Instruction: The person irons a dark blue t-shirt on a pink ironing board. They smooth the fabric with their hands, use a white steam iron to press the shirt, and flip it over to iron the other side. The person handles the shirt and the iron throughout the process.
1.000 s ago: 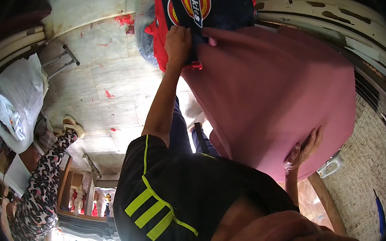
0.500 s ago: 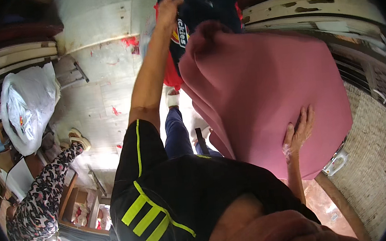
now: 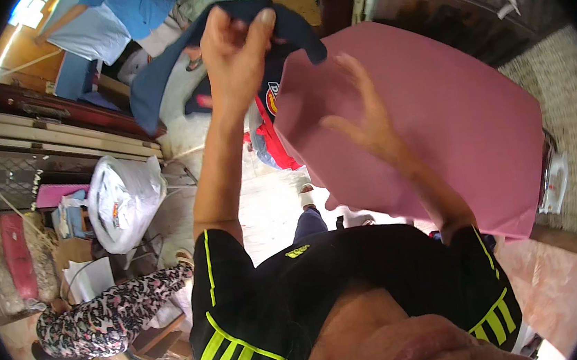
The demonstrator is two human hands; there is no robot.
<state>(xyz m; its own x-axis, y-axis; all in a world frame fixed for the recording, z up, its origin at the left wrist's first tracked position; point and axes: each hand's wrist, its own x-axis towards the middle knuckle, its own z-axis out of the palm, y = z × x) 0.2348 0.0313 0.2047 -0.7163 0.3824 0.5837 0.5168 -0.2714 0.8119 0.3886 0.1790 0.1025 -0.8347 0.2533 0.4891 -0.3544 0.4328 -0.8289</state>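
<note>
Cloth, dark navy (image 3: 152, 82), hangs from the person's left hand (image 3: 235, 60), lifted at the far end of the pink sheet (image 3: 433, 96). Thumb and fingers are closed on its upper edge, so one part drops to the left and a shorter end droops to the right, over the sheet's corner in this view; whether it touches there I cannot tell. The high grip presumably lets the cloth hang free of what lies below.

The right hand (image 3: 369, 120) is open and holds nothing, fingers spread above the sheet; contact is unclear. The sheet lies broad and mostly smooth, probably as a cover for a table, its near edge hanging down beside the person.

Just beyond the sheet's left corner is a dark bag (image 3: 264, 109) with red sides. Its printed badge, partly hidden, shows pale letters over a red and yellow emblem. A white sack (image 3: 130, 195) to the left bears a small orange and dark mark, too small to read. The black shirt (image 3: 351, 257) has lime stripes and a small lime chest logo.
</note>
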